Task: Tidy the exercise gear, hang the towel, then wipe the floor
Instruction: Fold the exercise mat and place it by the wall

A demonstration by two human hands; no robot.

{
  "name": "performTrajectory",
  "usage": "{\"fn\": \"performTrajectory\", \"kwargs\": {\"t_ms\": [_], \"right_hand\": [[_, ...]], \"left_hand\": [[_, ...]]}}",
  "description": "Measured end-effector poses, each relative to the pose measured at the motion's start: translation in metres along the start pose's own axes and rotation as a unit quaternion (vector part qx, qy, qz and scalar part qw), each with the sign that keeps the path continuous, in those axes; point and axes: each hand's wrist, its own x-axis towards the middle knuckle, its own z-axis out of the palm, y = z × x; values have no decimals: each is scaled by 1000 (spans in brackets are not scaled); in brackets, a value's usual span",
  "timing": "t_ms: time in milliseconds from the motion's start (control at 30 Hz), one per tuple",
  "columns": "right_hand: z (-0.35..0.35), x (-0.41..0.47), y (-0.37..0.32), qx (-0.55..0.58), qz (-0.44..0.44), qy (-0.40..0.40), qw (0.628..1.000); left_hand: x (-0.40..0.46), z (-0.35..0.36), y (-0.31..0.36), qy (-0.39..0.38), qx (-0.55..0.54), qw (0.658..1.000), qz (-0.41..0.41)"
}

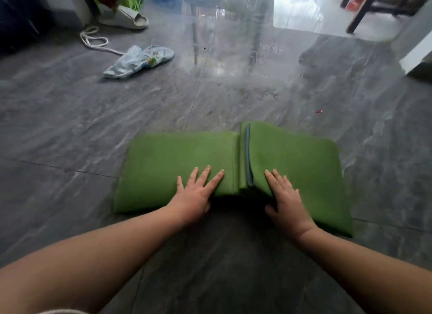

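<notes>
A green exercise mat [163, 164] lies folded on the grey tiled floor, its right half stacked in thicker layers with a blue edge showing at the fold. My left hand [195, 194] presses flat on the thinner left part, fingers straight and spread. Flat on the thick right stack lies my right hand [286, 196], near the fold. A light blue towel [140, 61] lies crumpled on the floor at the far left. Beside it a white rope [93, 41] lies coiled.
A pale slipper [127, 17] sits at the far left by a wall and some bags. A dark table leg [360, 16] stands at the far right on a brighter floor. A white wall corner [418, 58] juts in on the right.
</notes>
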Motion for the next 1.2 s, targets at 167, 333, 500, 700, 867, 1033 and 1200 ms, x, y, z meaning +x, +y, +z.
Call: {"fn": "performTrajectory", "kwargs": {"t_ms": [167, 333, 500, 700, 867, 1033, 1200], "right_hand": [[-45, 11, -21, 213, -69, 182, 957], [-97, 11, -64, 397, -93, 274, 871], [-121, -6, -98, 554, -129, 231, 789], [-98, -3, -79, 517, -40, 92, 850], [-114, -5, -78, 505, -75, 53, 858], [-110, -18, -89, 488, -20, 141, 861], [-115, -8, -95, 435, 25, 228, 871]], "left_hand": [[14, -63, 21, 167, -244, 955, 30], [-1, -134, 86, 334, -453, 818, 123], [-19, -143, 129, 310, -580, 727, 195], [-16, -98, 111, 381, -483, 779, 123], [-14, -101, 86, 414, -435, 790, 125], [-10, -108, 81, 372, -454, 796, 147], [-7, -115, 74, 302, -431, 833, 172]]}}
